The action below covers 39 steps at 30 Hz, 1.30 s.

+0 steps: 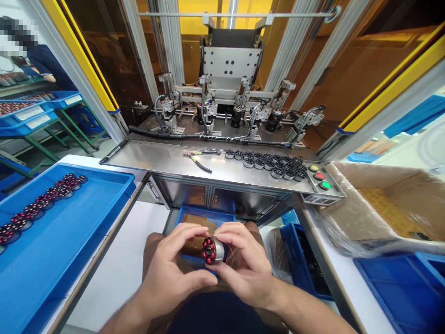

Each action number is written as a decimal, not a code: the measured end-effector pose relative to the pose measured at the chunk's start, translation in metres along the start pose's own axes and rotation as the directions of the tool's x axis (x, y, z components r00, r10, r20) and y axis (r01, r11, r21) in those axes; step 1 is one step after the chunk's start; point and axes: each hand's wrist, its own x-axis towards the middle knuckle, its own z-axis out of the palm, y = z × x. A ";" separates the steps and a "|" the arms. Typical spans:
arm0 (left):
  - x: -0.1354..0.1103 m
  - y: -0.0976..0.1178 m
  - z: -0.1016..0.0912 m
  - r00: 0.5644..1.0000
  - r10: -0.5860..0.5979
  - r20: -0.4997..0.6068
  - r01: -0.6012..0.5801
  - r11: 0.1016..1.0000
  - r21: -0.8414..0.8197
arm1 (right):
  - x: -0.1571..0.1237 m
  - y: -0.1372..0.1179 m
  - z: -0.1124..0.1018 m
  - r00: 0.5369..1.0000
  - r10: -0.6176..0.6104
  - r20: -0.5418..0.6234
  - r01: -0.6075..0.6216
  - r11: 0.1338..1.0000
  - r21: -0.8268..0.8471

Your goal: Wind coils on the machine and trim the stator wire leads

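Note:
In front of my lap I hold a motor stator with a silver metal ring, a black slotted end and red windings. My right hand grips it from the right, thumb below and fingers over the top. A thin reddish wire shows beside the right fingers. My left hand curves around the left side, its thumb and fingers apart. Its fingertips are close to the stator's top edge; whether they touch it I cannot tell. The stator's wound end faces left and towards me.
A blue tray at left holds rows of wound stators. Ahead, a machine ledge carries pliers, black-topped cores and push buttons. A lined carton and blue bins stand right. A person is far left.

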 end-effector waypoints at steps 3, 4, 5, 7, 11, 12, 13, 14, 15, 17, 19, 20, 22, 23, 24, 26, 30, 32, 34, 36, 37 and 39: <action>0.000 0.007 0.007 0.998 0.011 0.055 -0.012 1.000 0.019 | -0.002 -0.003 -0.002 0.997 -0.078 0.003 0.078 0.994 -0.073; 0.000 0.008 0.009 0.999 0.015 0.053 -0.016 1.000 0.014 | -0.002 -0.004 -0.003 0.996 -0.090 0.013 0.091 0.993 -0.076; 0.000 0.008 0.009 0.999 0.023 0.048 -0.023 1.000 0.010 | -0.002 -0.004 -0.005 0.995 -0.094 0.028 0.096 0.993 -0.068; 0.001 0.007 0.009 0.998 0.045 0.035 -0.045 0.999 0.008 | -0.001 -0.006 -0.009 0.994 -0.077 0.075 0.078 0.997 -0.007; 0.000 0.004 0.006 0.997 0.070 0.027 -0.070 0.998 0.001 | 0.004 -0.007 -0.018 0.991 0.031 0.133 -0.054 0.983 0.174; 0.000 0.003 0.005 0.997 0.074 0.030 -0.074 0.997 -0.003 | 0.005 -0.008 -0.019 0.990 0.057 0.131 -0.081 0.978 0.191; -0.001 0.002 0.005 0.996 0.081 0.031 -0.081 0.997 -0.005 | 0.007 -0.008 -0.019 0.989 0.076 0.124 -0.100 0.976 0.194; -0.001 0.001 0.005 0.996 0.090 0.029 -0.089 0.996 -0.005 | 0.008 -0.009 -0.019 0.989 0.091 0.117 -0.112 0.976 0.189; -0.001 0.001 0.005 0.995 0.093 0.025 -0.093 0.996 -0.005 | 0.009 -0.010 -0.018 0.988 0.102 0.112 -0.122 0.975 0.184; -0.001 0.000 0.005 0.996 0.089 0.019 -0.089 0.996 -0.009 | 0.011 -0.012 -0.017 0.983 0.148 0.104 -0.166 0.966 0.198; -0.001 0.001 0.007 0.998 0.059 0.017 -0.059 0.998 -0.036 | 0.010 -0.014 -0.016 0.967 0.240 0.084 -0.254 0.936 0.243; -0.001 0.001 0.008 0.999 0.038 0.018 -0.036 0.997 -0.069 | 0.009 -0.015 -0.015 0.953 0.294 0.076 -0.303 0.912 0.277; -0.002 0.001 0.012 1.000 -0.007 0.026 0.011 0.985 -0.172 | 0.006 -0.014 -0.013 0.924 0.377 0.069 -0.376 0.856 0.356; -0.003 0.001 0.014 0.999 -0.028 0.033 0.035 0.971 -0.235 | 0.004 -0.014 -0.012 0.913 0.402 0.072 -0.397 0.829 0.394; -0.003 0.001 0.015 0.998 -0.045 0.042 0.055 0.952 -0.300 | 0.003 -0.013 -0.012 0.904 0.421 0.078 -0.412 0.806 0.425; -0.003 0.000 0.019 0.997 -0.061 0.049 0.076 0.912 -0.403 | 0.000 -0.013 -0.010 0.891 0.446 0.084 -0.433 0.780 0.452; -0.004 -0.002 0.024 0.999 -0.046 0.016 0.048 0.899 -0.436 | -0.003 -0.016 -0.009 0.888 0.455 0.067 -0.439 0.795 0.418; -0.004 -0.003 0.025 1.000 -0.009 -0.016 0.002 0.929 -0.370 | -0.003 -0.018 -0.009 0.887 0.458 0.058 -0.439 0.800 0.409; -0.005 -0.003 0.025 0.998 0.053 -0.046 -0.063 0.963 -0.261 | -0.005 -0.018 -0.012 0.880 0.471 0.060 -0.454 0.797 0.398; -0.005 -0.002 0.021 0.989 0.136 -0.061 -0.143 0.983 -0.119 | -0.006 -0.015 -0.018 0.868 0.492 0.070 -0.482 0.796 0.366; -0.006 -0.002 0.018 0.981 0.185 -0.057 -0.187 0.981 -0.042 | -0.007 -0.013 -0.023 0.861 0.503 0.078 -0.498 0.799 0.338; -0.006 0.001 0.011 0.959 0.281 -0.017 -0.278 0.954 0.110 | -0.006 -0.009 -0.035 0.848 0.522 0.095 -0.527 0.808 0.265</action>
